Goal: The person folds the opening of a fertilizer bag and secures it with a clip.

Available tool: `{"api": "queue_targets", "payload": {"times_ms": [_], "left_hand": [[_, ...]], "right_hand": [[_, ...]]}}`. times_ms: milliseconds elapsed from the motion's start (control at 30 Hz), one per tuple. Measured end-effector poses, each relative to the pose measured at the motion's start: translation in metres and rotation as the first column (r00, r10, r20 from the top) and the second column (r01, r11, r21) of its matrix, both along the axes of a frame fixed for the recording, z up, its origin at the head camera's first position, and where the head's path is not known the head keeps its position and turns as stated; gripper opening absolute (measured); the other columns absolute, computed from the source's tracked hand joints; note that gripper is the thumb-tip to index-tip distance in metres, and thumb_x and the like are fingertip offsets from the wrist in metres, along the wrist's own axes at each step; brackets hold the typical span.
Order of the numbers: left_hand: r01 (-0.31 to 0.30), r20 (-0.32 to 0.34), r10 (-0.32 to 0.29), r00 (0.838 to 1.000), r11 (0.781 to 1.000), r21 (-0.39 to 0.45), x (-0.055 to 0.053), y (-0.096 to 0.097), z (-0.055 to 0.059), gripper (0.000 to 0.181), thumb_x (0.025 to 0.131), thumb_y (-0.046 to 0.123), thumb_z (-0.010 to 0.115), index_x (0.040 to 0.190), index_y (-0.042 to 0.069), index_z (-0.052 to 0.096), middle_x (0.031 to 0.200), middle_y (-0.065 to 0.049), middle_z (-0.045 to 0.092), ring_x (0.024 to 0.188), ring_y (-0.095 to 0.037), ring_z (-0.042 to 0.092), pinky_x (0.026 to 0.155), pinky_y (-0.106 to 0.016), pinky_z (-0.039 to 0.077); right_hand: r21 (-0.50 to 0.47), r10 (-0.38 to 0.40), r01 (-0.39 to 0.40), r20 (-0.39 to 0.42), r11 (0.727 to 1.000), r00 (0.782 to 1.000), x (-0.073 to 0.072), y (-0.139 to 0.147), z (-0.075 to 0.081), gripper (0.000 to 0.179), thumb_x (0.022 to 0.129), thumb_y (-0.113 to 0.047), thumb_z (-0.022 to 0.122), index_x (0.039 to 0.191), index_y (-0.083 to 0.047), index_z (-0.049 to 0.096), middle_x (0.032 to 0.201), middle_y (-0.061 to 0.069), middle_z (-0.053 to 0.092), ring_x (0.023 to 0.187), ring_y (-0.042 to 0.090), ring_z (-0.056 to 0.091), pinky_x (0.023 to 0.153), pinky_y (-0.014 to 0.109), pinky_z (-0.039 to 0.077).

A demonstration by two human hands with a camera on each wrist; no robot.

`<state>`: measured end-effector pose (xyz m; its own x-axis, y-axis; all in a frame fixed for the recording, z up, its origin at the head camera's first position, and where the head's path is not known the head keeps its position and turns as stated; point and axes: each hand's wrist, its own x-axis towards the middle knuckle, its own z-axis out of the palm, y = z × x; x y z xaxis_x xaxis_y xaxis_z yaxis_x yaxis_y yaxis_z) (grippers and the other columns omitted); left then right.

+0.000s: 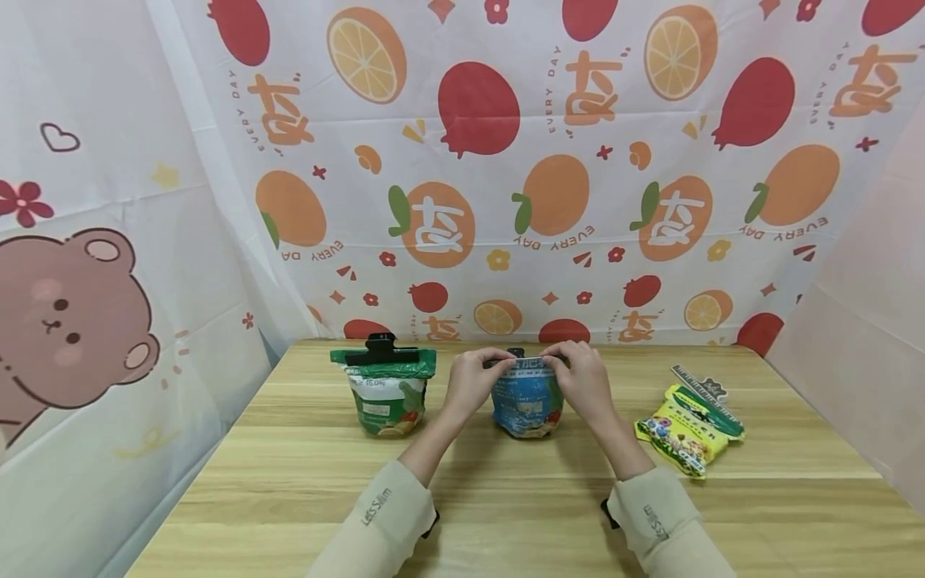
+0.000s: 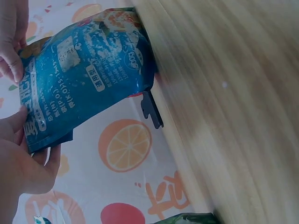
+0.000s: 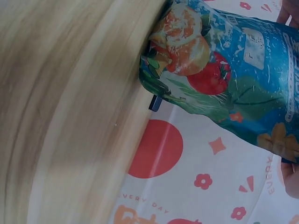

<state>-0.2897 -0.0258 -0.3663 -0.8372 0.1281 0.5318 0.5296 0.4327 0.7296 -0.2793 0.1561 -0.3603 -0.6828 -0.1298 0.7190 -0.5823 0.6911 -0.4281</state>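
Toward the far side of the wood-grained table (image 1: 289, 490), pinching the top edge of an upright blue bag (image 1: 527, 405) between thumb and fingers of left hand (image 1: 473, 384) and right hand (image 1: 585, 381). Apparently straightening or folding the mouth; likely calling next for an even, flat crease. Glossy, wrinkled plastic, rounded below, flattened above. To the left, a plump green-and-white bag (image 1: 386, 397); to the right, a pillow-shaped yellow bag (image 1: 682, 429).
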Motion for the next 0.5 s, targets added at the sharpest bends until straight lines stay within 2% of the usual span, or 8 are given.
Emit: {"api": "queue_targets", "payload": {"times_ms": [100,233,367,500], "left_hand": [[0.041,0.029,-0.041,0.999,0.999,0.015,0.001,-0.003,-0.001,0.014,0.085,0.018,0.067,0.093,0.009,0.073,0.087,0.000,0.069,0.081,-0.011,0.063,0.067,-0.026,0.050],[0.074,0.093,-0.081,0.992,0.994,0.076,0.002,-0.009,-0.004,0.017,0.086,0.017,0.065,0.098,0.006,0.072,0.090,-0.002,0.068,0.083,-0.012,0.062,0.070,-0.026,0.051],[0.053,0.125,-0.069,0.990,0.990,0.128,0.000,-0.014,-0.007,0.016,0.085,0.017,0.067,0.095,0.006,0.072,0.086,-0.002,0.068,0.078,-0.013,0.062,0.065,-0.026,0.050],[0.039,0.138,-0.059,0.989,0.989,0.141,-0.001,-0.016,-0.008,0.016,0.084,0.018,0.068,0.094,0.007,0.073,0.085,-0.002,0.069,0.077,-0.012,0.062,0.066,-0.027,0.050]], "right_hand": [[-0.016,0.033,-0.033,0.025,0.999,0.999,0.001,0.003,0.000,0.005,0.084,-0.008,0.067,0.087,-0.006,0.070,0.084,0.004,0.064,0.073,0.018,0.048,0.065,0.034,0.040],[-0.067,0.065,-0.062,0.050,0.996,0.997,0.002,0.011,-0.004,0.008,0.086,-0.005,0.065,0.092,-0.006,0.069,0.087,0.003,0.061,0.074,0.016,0.049,0.060,0.031,0.043],[-0.121,0.073,-0.067,0.050,0.990,0.996,0.002,0.018,-0.006,0.010,0.085,-0.001,0.064,0.093,-0.005,0.069,0.086,0.002,0.060,0.072,0.014,0.051,0.060,0.028,0.043],[-0.160,0.073,-0.060,0.076,0.985,0.994,0.002,0.021,-0.005,0.009,0.085,-0.002,0.065,0.091,-0.007,0.070,0.086,0.002,0.061,0.073,0.013,0.051,0.062,0.027,0.044]]}}
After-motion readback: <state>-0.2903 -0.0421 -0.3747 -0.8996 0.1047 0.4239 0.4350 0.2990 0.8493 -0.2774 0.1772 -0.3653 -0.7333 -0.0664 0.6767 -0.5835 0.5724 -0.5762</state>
